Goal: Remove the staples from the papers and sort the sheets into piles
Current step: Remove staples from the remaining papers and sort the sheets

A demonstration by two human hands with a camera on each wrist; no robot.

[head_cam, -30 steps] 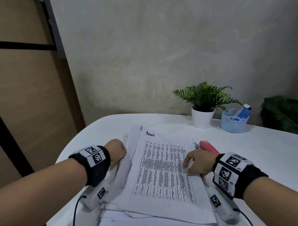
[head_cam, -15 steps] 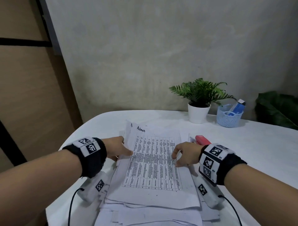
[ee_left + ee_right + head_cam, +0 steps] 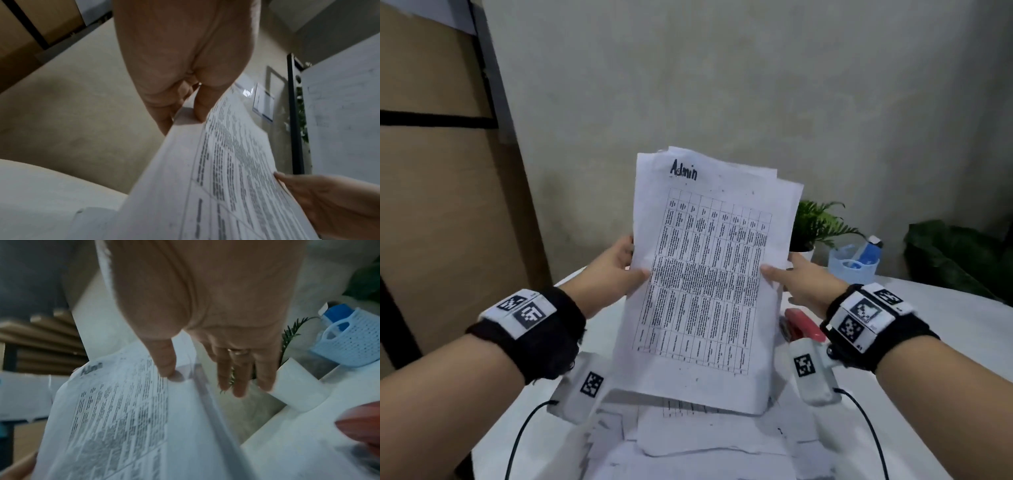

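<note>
Table, white and round-edged, spreads below me and bears everything else. Papers still lying on it form a loose, uneven pile at the near edge, directly under what I hold. Above that pile I hold a stack of sheets nearly upright in the air, its lower edge hanging just over the pile; the front page shows a printed grid of text with "Admin" handwritten at the top, and the corners of the sheets behind it fan out at the upper right. My left hand grips the stack's left edge about halfway up, thumb pressed on the front page and fingers curled behind it. My right hand pinches the right edge at the same height: in the right wrist view my thumb lies on the printed side while my fingers reach straight behind the sheets. On the far right of the table stands a potted plant in a white pot, partly hidden by the stack, and just beside it a pale blue basket holding blue and white things I cannot make out. A red stapler lies on the table below my right wrist, just beside the pile.
</note>
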